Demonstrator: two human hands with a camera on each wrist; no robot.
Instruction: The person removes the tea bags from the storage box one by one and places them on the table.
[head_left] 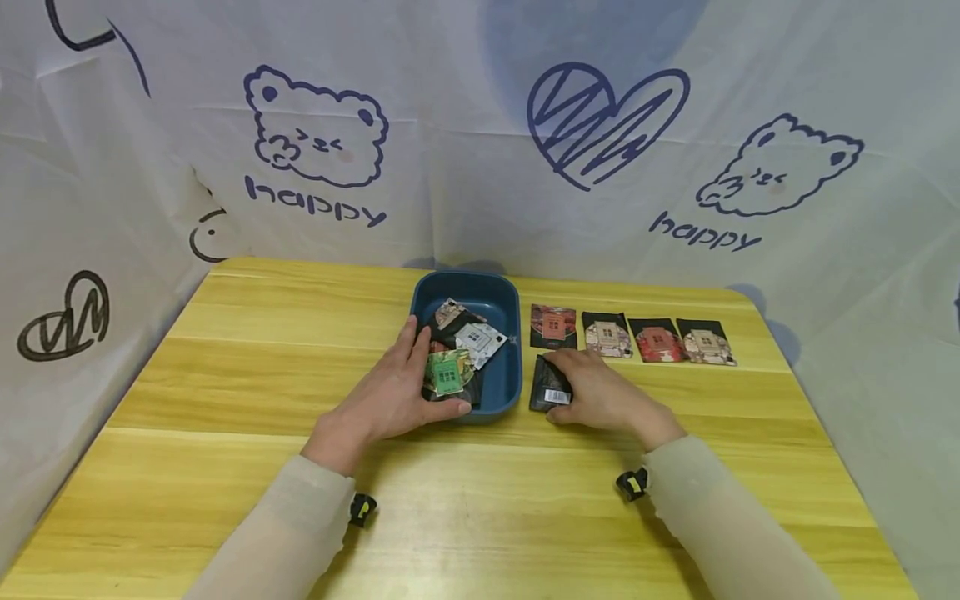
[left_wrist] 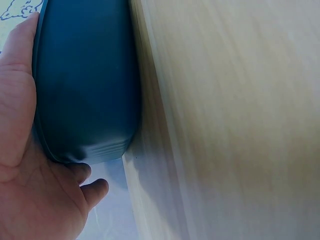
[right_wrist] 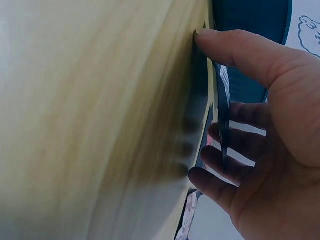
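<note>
Fingers extended, a left hand (head_left: 393,387) rests against a blue bin (head_left: 513,367) of assorted packets (head_left: 448,377); the right hand (head_left: 600,390) pinches a black packet (head_left: 546,387).

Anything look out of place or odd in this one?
The black packet in the right hand shows its barcode, while the four packets lined up behind it show printed fronts. No spill is visible.

Blue bin (head_left: 507,382), open-topped, upright, with patterned packets (head_left: 480,342) jumbled inside. Just right of the bin: a black packet (head_left: 550,383), white label up. Also right of the bin, four packets (head_left: 606,335) in a row.
</note>
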